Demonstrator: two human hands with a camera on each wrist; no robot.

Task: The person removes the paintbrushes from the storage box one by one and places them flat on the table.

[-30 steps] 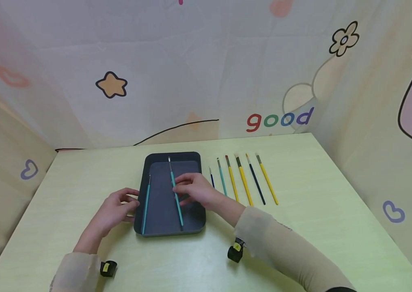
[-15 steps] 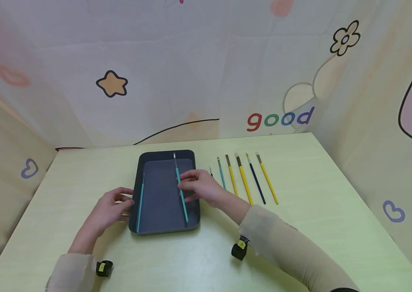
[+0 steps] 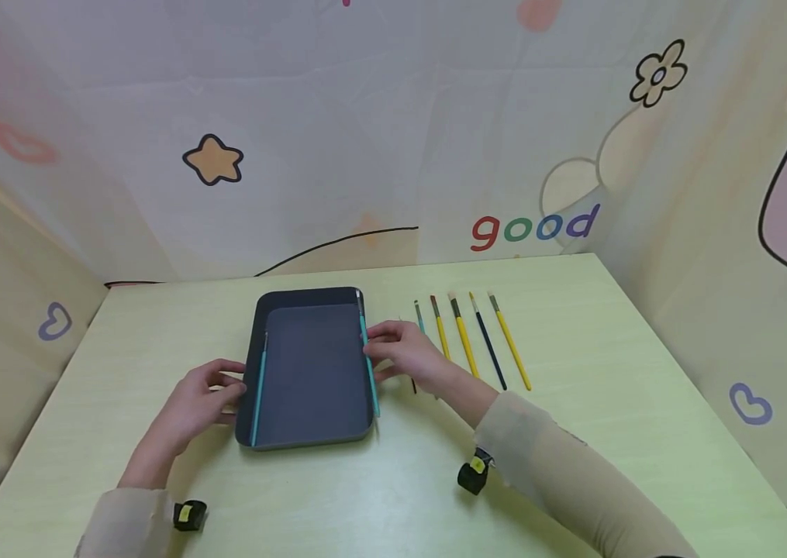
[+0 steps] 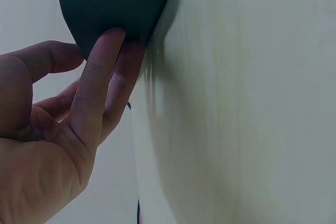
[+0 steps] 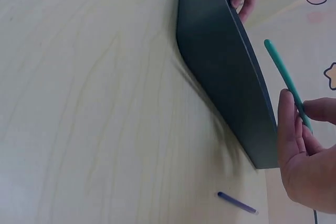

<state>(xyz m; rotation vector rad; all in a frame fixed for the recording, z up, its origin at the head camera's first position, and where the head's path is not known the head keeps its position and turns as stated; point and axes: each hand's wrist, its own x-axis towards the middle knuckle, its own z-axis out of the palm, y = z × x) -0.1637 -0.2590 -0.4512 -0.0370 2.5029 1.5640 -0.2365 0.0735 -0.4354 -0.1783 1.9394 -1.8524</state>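
My right hand (image 3: 403, 353) pinches a turquoise paintbrush (image 3: 372, 391) between thumb and fingers, close along the right rim of the dark grey tray (image 3: 305, 445). In the right wrist view the brush's handle end (image 5: 278, 61) points up past the tray wall (image 5: 226, 72). At the tray's left side, my left hand (image 3: 194, 403) holds the edge; the left wrist view has its fingertips (image 4: 113, 38) against the outer wall (image 4: 113, 3). A second turquoise paintbrush (image 3: 260, 391) lies inside along the left wall.
Right of the tray lies a row of paintbrushes: a yellow one (image 3: 463, 337), a black one (image 3: 488, 341), another yellow one (image 3: 513, 345) and several more. My right hand partly covers the nearest ones. A small dark blue brush (image 5: 236, 202) shows in the right wrist view.
The tray has slid left together with my left hand. My right hand has carried the turquoise paintbrush rightward, from over the tray's middle to its right rim.
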